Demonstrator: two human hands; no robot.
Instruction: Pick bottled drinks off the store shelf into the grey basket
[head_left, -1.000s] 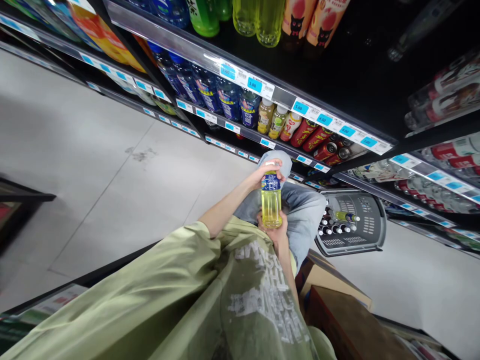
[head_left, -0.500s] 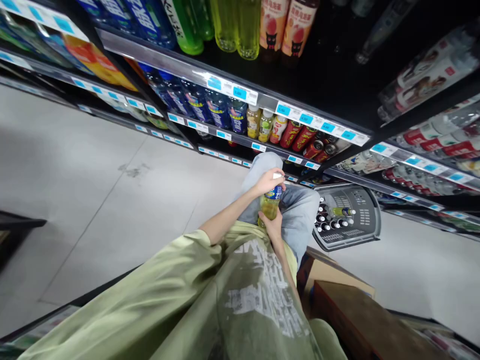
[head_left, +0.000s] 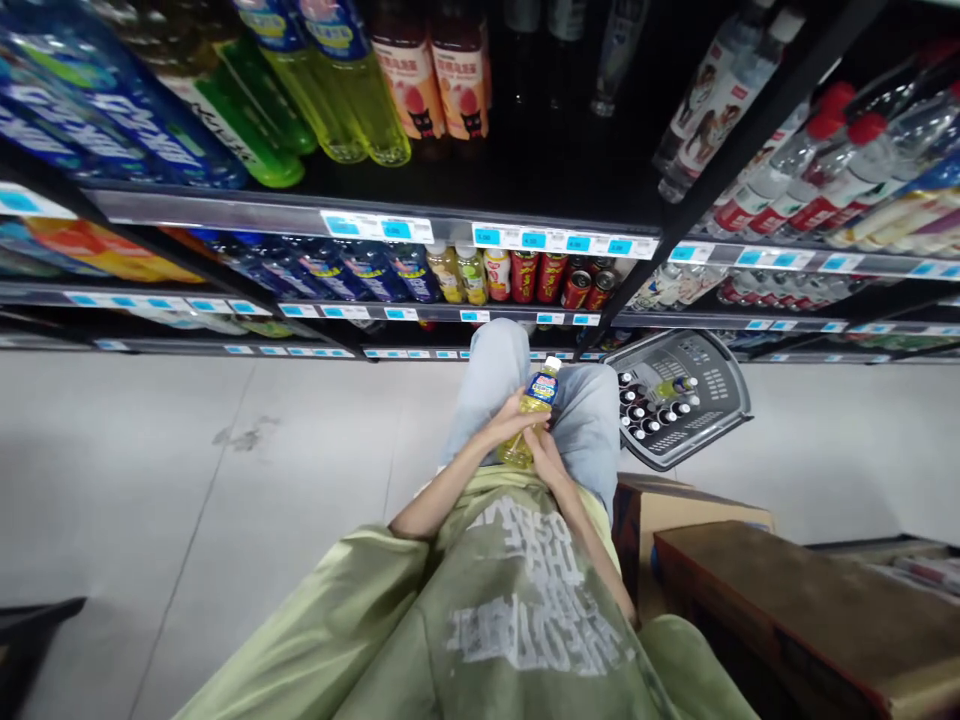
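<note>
A drink bottle with yellow-green liquid, a blue label and a white cap sits between my knees, tilted, its cap end toward the shelves. My left hand is wrapped round its middle, just below the label. Lower down, my right hand grips the same bottle from the right side. The fingers of both hands are partly hidden behind the bottle. Its cap is on and uncovered.
A grey shopping basket on the floor at the right holds several white-capped dark bottles and one yellow-green bottle. Cardboard boxes stand at my right. Drink shelves run across the front.
My left hand has moved from the cap down to the bottle's middle, uncovering cap and label. My right hand stays on the lower part. The view has turned and levelled with the shelves.
</note>
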